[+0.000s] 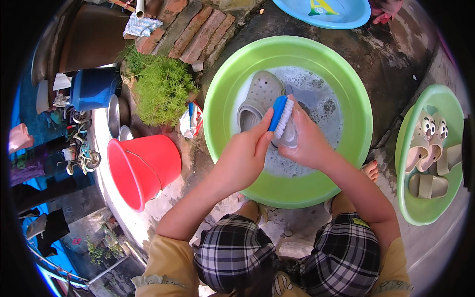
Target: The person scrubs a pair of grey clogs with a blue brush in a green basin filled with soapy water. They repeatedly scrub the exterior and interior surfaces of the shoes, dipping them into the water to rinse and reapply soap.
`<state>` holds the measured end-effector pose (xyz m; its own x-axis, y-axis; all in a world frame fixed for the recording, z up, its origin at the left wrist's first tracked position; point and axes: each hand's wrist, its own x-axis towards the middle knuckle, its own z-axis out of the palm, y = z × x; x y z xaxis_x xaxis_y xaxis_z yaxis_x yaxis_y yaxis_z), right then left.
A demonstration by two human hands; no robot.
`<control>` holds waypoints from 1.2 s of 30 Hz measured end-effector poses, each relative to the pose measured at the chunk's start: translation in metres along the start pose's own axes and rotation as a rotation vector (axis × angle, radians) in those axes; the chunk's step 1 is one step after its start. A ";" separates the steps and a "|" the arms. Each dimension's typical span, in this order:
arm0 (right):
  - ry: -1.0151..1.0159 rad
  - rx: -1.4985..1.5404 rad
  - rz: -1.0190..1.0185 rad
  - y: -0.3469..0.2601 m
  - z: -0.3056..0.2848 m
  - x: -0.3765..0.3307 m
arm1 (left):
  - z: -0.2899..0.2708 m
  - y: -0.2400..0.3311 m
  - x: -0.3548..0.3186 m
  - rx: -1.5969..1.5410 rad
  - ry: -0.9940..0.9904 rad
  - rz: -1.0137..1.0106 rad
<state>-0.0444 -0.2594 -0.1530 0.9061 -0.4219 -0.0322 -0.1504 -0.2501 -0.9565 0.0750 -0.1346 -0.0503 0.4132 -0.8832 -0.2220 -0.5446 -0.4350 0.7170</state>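
My left hand [245, 156] is closed round a blue scrubbing brush [280, 115], its white bristles facing right. The bristles press against a grey shoe [291, 136] in my right hand [311, 138]; fingers and brush cover much of this shoe, so its full shape is hidden. Both hands are over a large green basin [354, 106] of foamy, soapy water [319, 86]. Just beyond my left hand, a grey clog [266, 89] with holes in its upper lies partly in the suds.
At right, a pale green basin [404, 198] holds clogs [424, 141] and slides [429, 186]. A red bucket [158, 161] with a wire handle is tipped at left. A blue basin [321, 21] stands at the far side, bricks [198, 32] and a green plant [159, 89] at far left.
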 end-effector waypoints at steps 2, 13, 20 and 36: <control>-0.048 0.022 0.036 0.000 0.000 -0.005 | -0.002 0.010 -0.013 0.014 -0.051 -0.057; -0.042 -0.109 -0.173 0.014 -0.002 -0.024 | 0.005 -0.003 -0.018 -0.147 -0.042 -0.112; -0.058 -0.072 -0.061 0.011 -0.026 -0.026 | 0.037 -0.068 0.042 -0.235 0.062 0.175; -0.019 -0.087 0.165 0.010 -0.042 -0.047 | 0.067 -0.088 0.051 -0.227 0.092 0.223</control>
<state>-0.1052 -0.2789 -0.1488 0.8734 -0.4472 -0.1927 -0.3306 -0.2541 -0.9089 0.0948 -0.1538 -0.1690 0.3718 -0.9283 0.0099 -0.4570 -0.1737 0.8724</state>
